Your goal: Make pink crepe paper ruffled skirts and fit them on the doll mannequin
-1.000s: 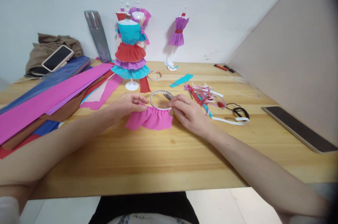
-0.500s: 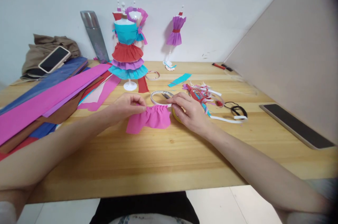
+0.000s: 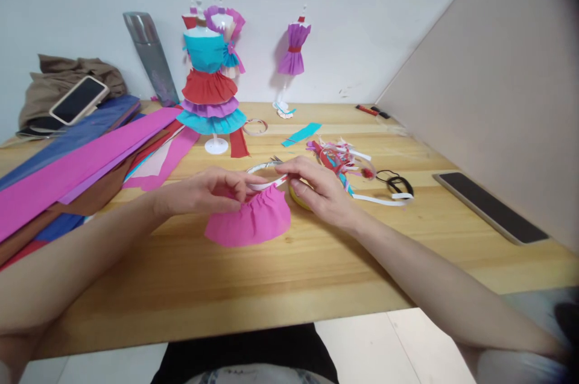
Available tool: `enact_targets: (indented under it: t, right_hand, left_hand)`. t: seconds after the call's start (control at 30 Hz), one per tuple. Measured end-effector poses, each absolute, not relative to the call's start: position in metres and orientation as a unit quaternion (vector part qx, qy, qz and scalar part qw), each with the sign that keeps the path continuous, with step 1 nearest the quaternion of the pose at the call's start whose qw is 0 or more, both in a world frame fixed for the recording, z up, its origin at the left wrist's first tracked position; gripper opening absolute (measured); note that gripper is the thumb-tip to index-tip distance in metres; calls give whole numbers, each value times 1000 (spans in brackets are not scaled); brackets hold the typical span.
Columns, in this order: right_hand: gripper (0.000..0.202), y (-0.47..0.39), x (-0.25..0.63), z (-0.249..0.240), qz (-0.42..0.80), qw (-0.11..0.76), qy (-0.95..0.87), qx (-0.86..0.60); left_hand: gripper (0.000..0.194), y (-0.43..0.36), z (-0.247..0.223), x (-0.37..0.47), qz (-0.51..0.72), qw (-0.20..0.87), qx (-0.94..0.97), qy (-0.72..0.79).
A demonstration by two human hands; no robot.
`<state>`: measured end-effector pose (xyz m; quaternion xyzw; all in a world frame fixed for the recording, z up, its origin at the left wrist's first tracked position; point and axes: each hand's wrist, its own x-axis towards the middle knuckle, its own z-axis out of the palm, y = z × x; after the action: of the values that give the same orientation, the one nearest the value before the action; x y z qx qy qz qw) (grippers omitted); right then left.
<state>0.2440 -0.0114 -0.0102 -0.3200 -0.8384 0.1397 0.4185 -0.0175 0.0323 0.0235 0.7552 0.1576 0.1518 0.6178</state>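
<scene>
A gathered strip of pink crepe paper [image 3: 251, 224] lies just above the tabletop between my hands, its pleated edge facing away from me. My left hand [image 3: 210, 191] pinches that pleated edge near its left end. At its right end, my right hand [image 3: 314, 188] is closed with fingertips on a white tape ring [image 3: 274, 184], which rests against the pleats. Grey metal tips [image 3: 275, 160], probably of scissors or tweezers, show behind the ring. Part of a yellow round object [image 3: 299, 198] shows under my right hand, which hides the rest.
Dress forms in crepe paper, a tiered one [image 3: 210, 82] and a purple one [image 3: 294, 52], stand at the back. Long crepe sheets [image 3: 90, 149] cover the left. Paper scraps [image 3: 337, 158], a black cord [image 3: 398, 185] and a dark flat device [image 3: 491, 206] lie right. A flask [image 3: 151, 58] leans behind.
The pink ruffle has spread out and its lower edge has come toward me. My left hand has moved slightly left and down, and the tape ring now sits closer to the pleats. The view has shifted slightly.
</scene>
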Motion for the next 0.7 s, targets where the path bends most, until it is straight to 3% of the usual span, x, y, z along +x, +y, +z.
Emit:
enact_targets:
  t: [0.23,0.3,0.43,0.53,0.7]
  right_hand:
    - [38,-12,249,-9,285,457,-769,-344]
    - [37,-14,250,-5,261,437,-775,-373]
    - [26,-11,257,5,97,387,-786,-473]
    - [18,-5,265,9,78,289,-773,-560]
    - [37,-4,268,9,59,13,-787,-614]
  left_hand:
    - [20,41,10,-20,201,749,607,175]
    - [18,40,8,-19,198,761,594,171]
    - [19,38,7,-19,190,772,583,166]
    - [20,39,6,-20,209,771,572,185]
    - [26,39,10,-21,235,766,567,193]
